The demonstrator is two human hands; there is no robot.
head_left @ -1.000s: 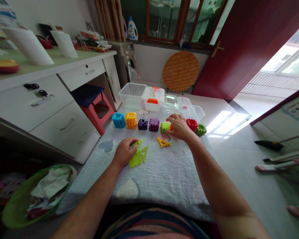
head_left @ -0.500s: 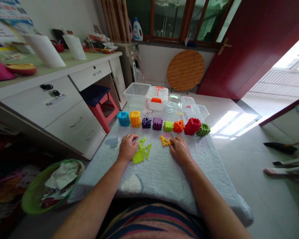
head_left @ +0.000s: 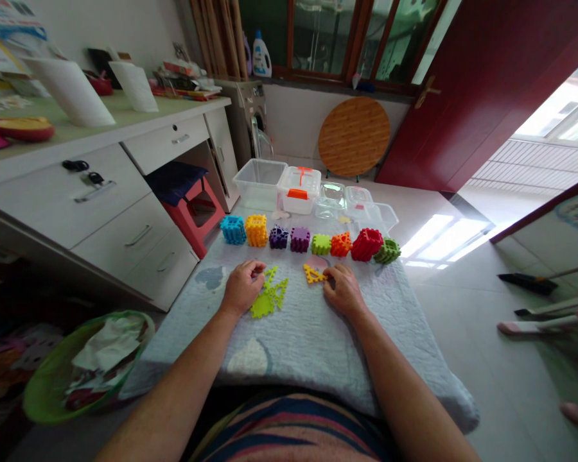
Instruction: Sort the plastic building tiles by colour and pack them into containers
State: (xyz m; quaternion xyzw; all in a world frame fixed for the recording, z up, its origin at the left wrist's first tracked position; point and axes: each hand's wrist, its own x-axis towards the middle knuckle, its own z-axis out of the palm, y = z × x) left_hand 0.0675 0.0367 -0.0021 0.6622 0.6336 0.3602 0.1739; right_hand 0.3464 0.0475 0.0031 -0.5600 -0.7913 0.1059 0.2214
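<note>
Well, 8 blocks (head_left: 300, 240) separate boxes (head_left: 298, 204) from half-open left hand (head_left: 243, 287) and right hand (head_left: 345, 289), seemingly pinching yellow triangle (head_left: 315, 280).

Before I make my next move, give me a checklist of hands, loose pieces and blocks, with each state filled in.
1. Right hand at the yellow triangular piece: ok, fingertips at its right end.
2. Firm grip on that piece: cannot tell, the fingers hide the contact.
3. Flat lime-green pieces spread apart: not ok, they lie bunched beside the left hand.
4. Gap between yellow and lime-green pieces: ok, bare cloth shows between them.
5. Row of eight blocks away from both hands: ok, it stands beyond them.
</note>
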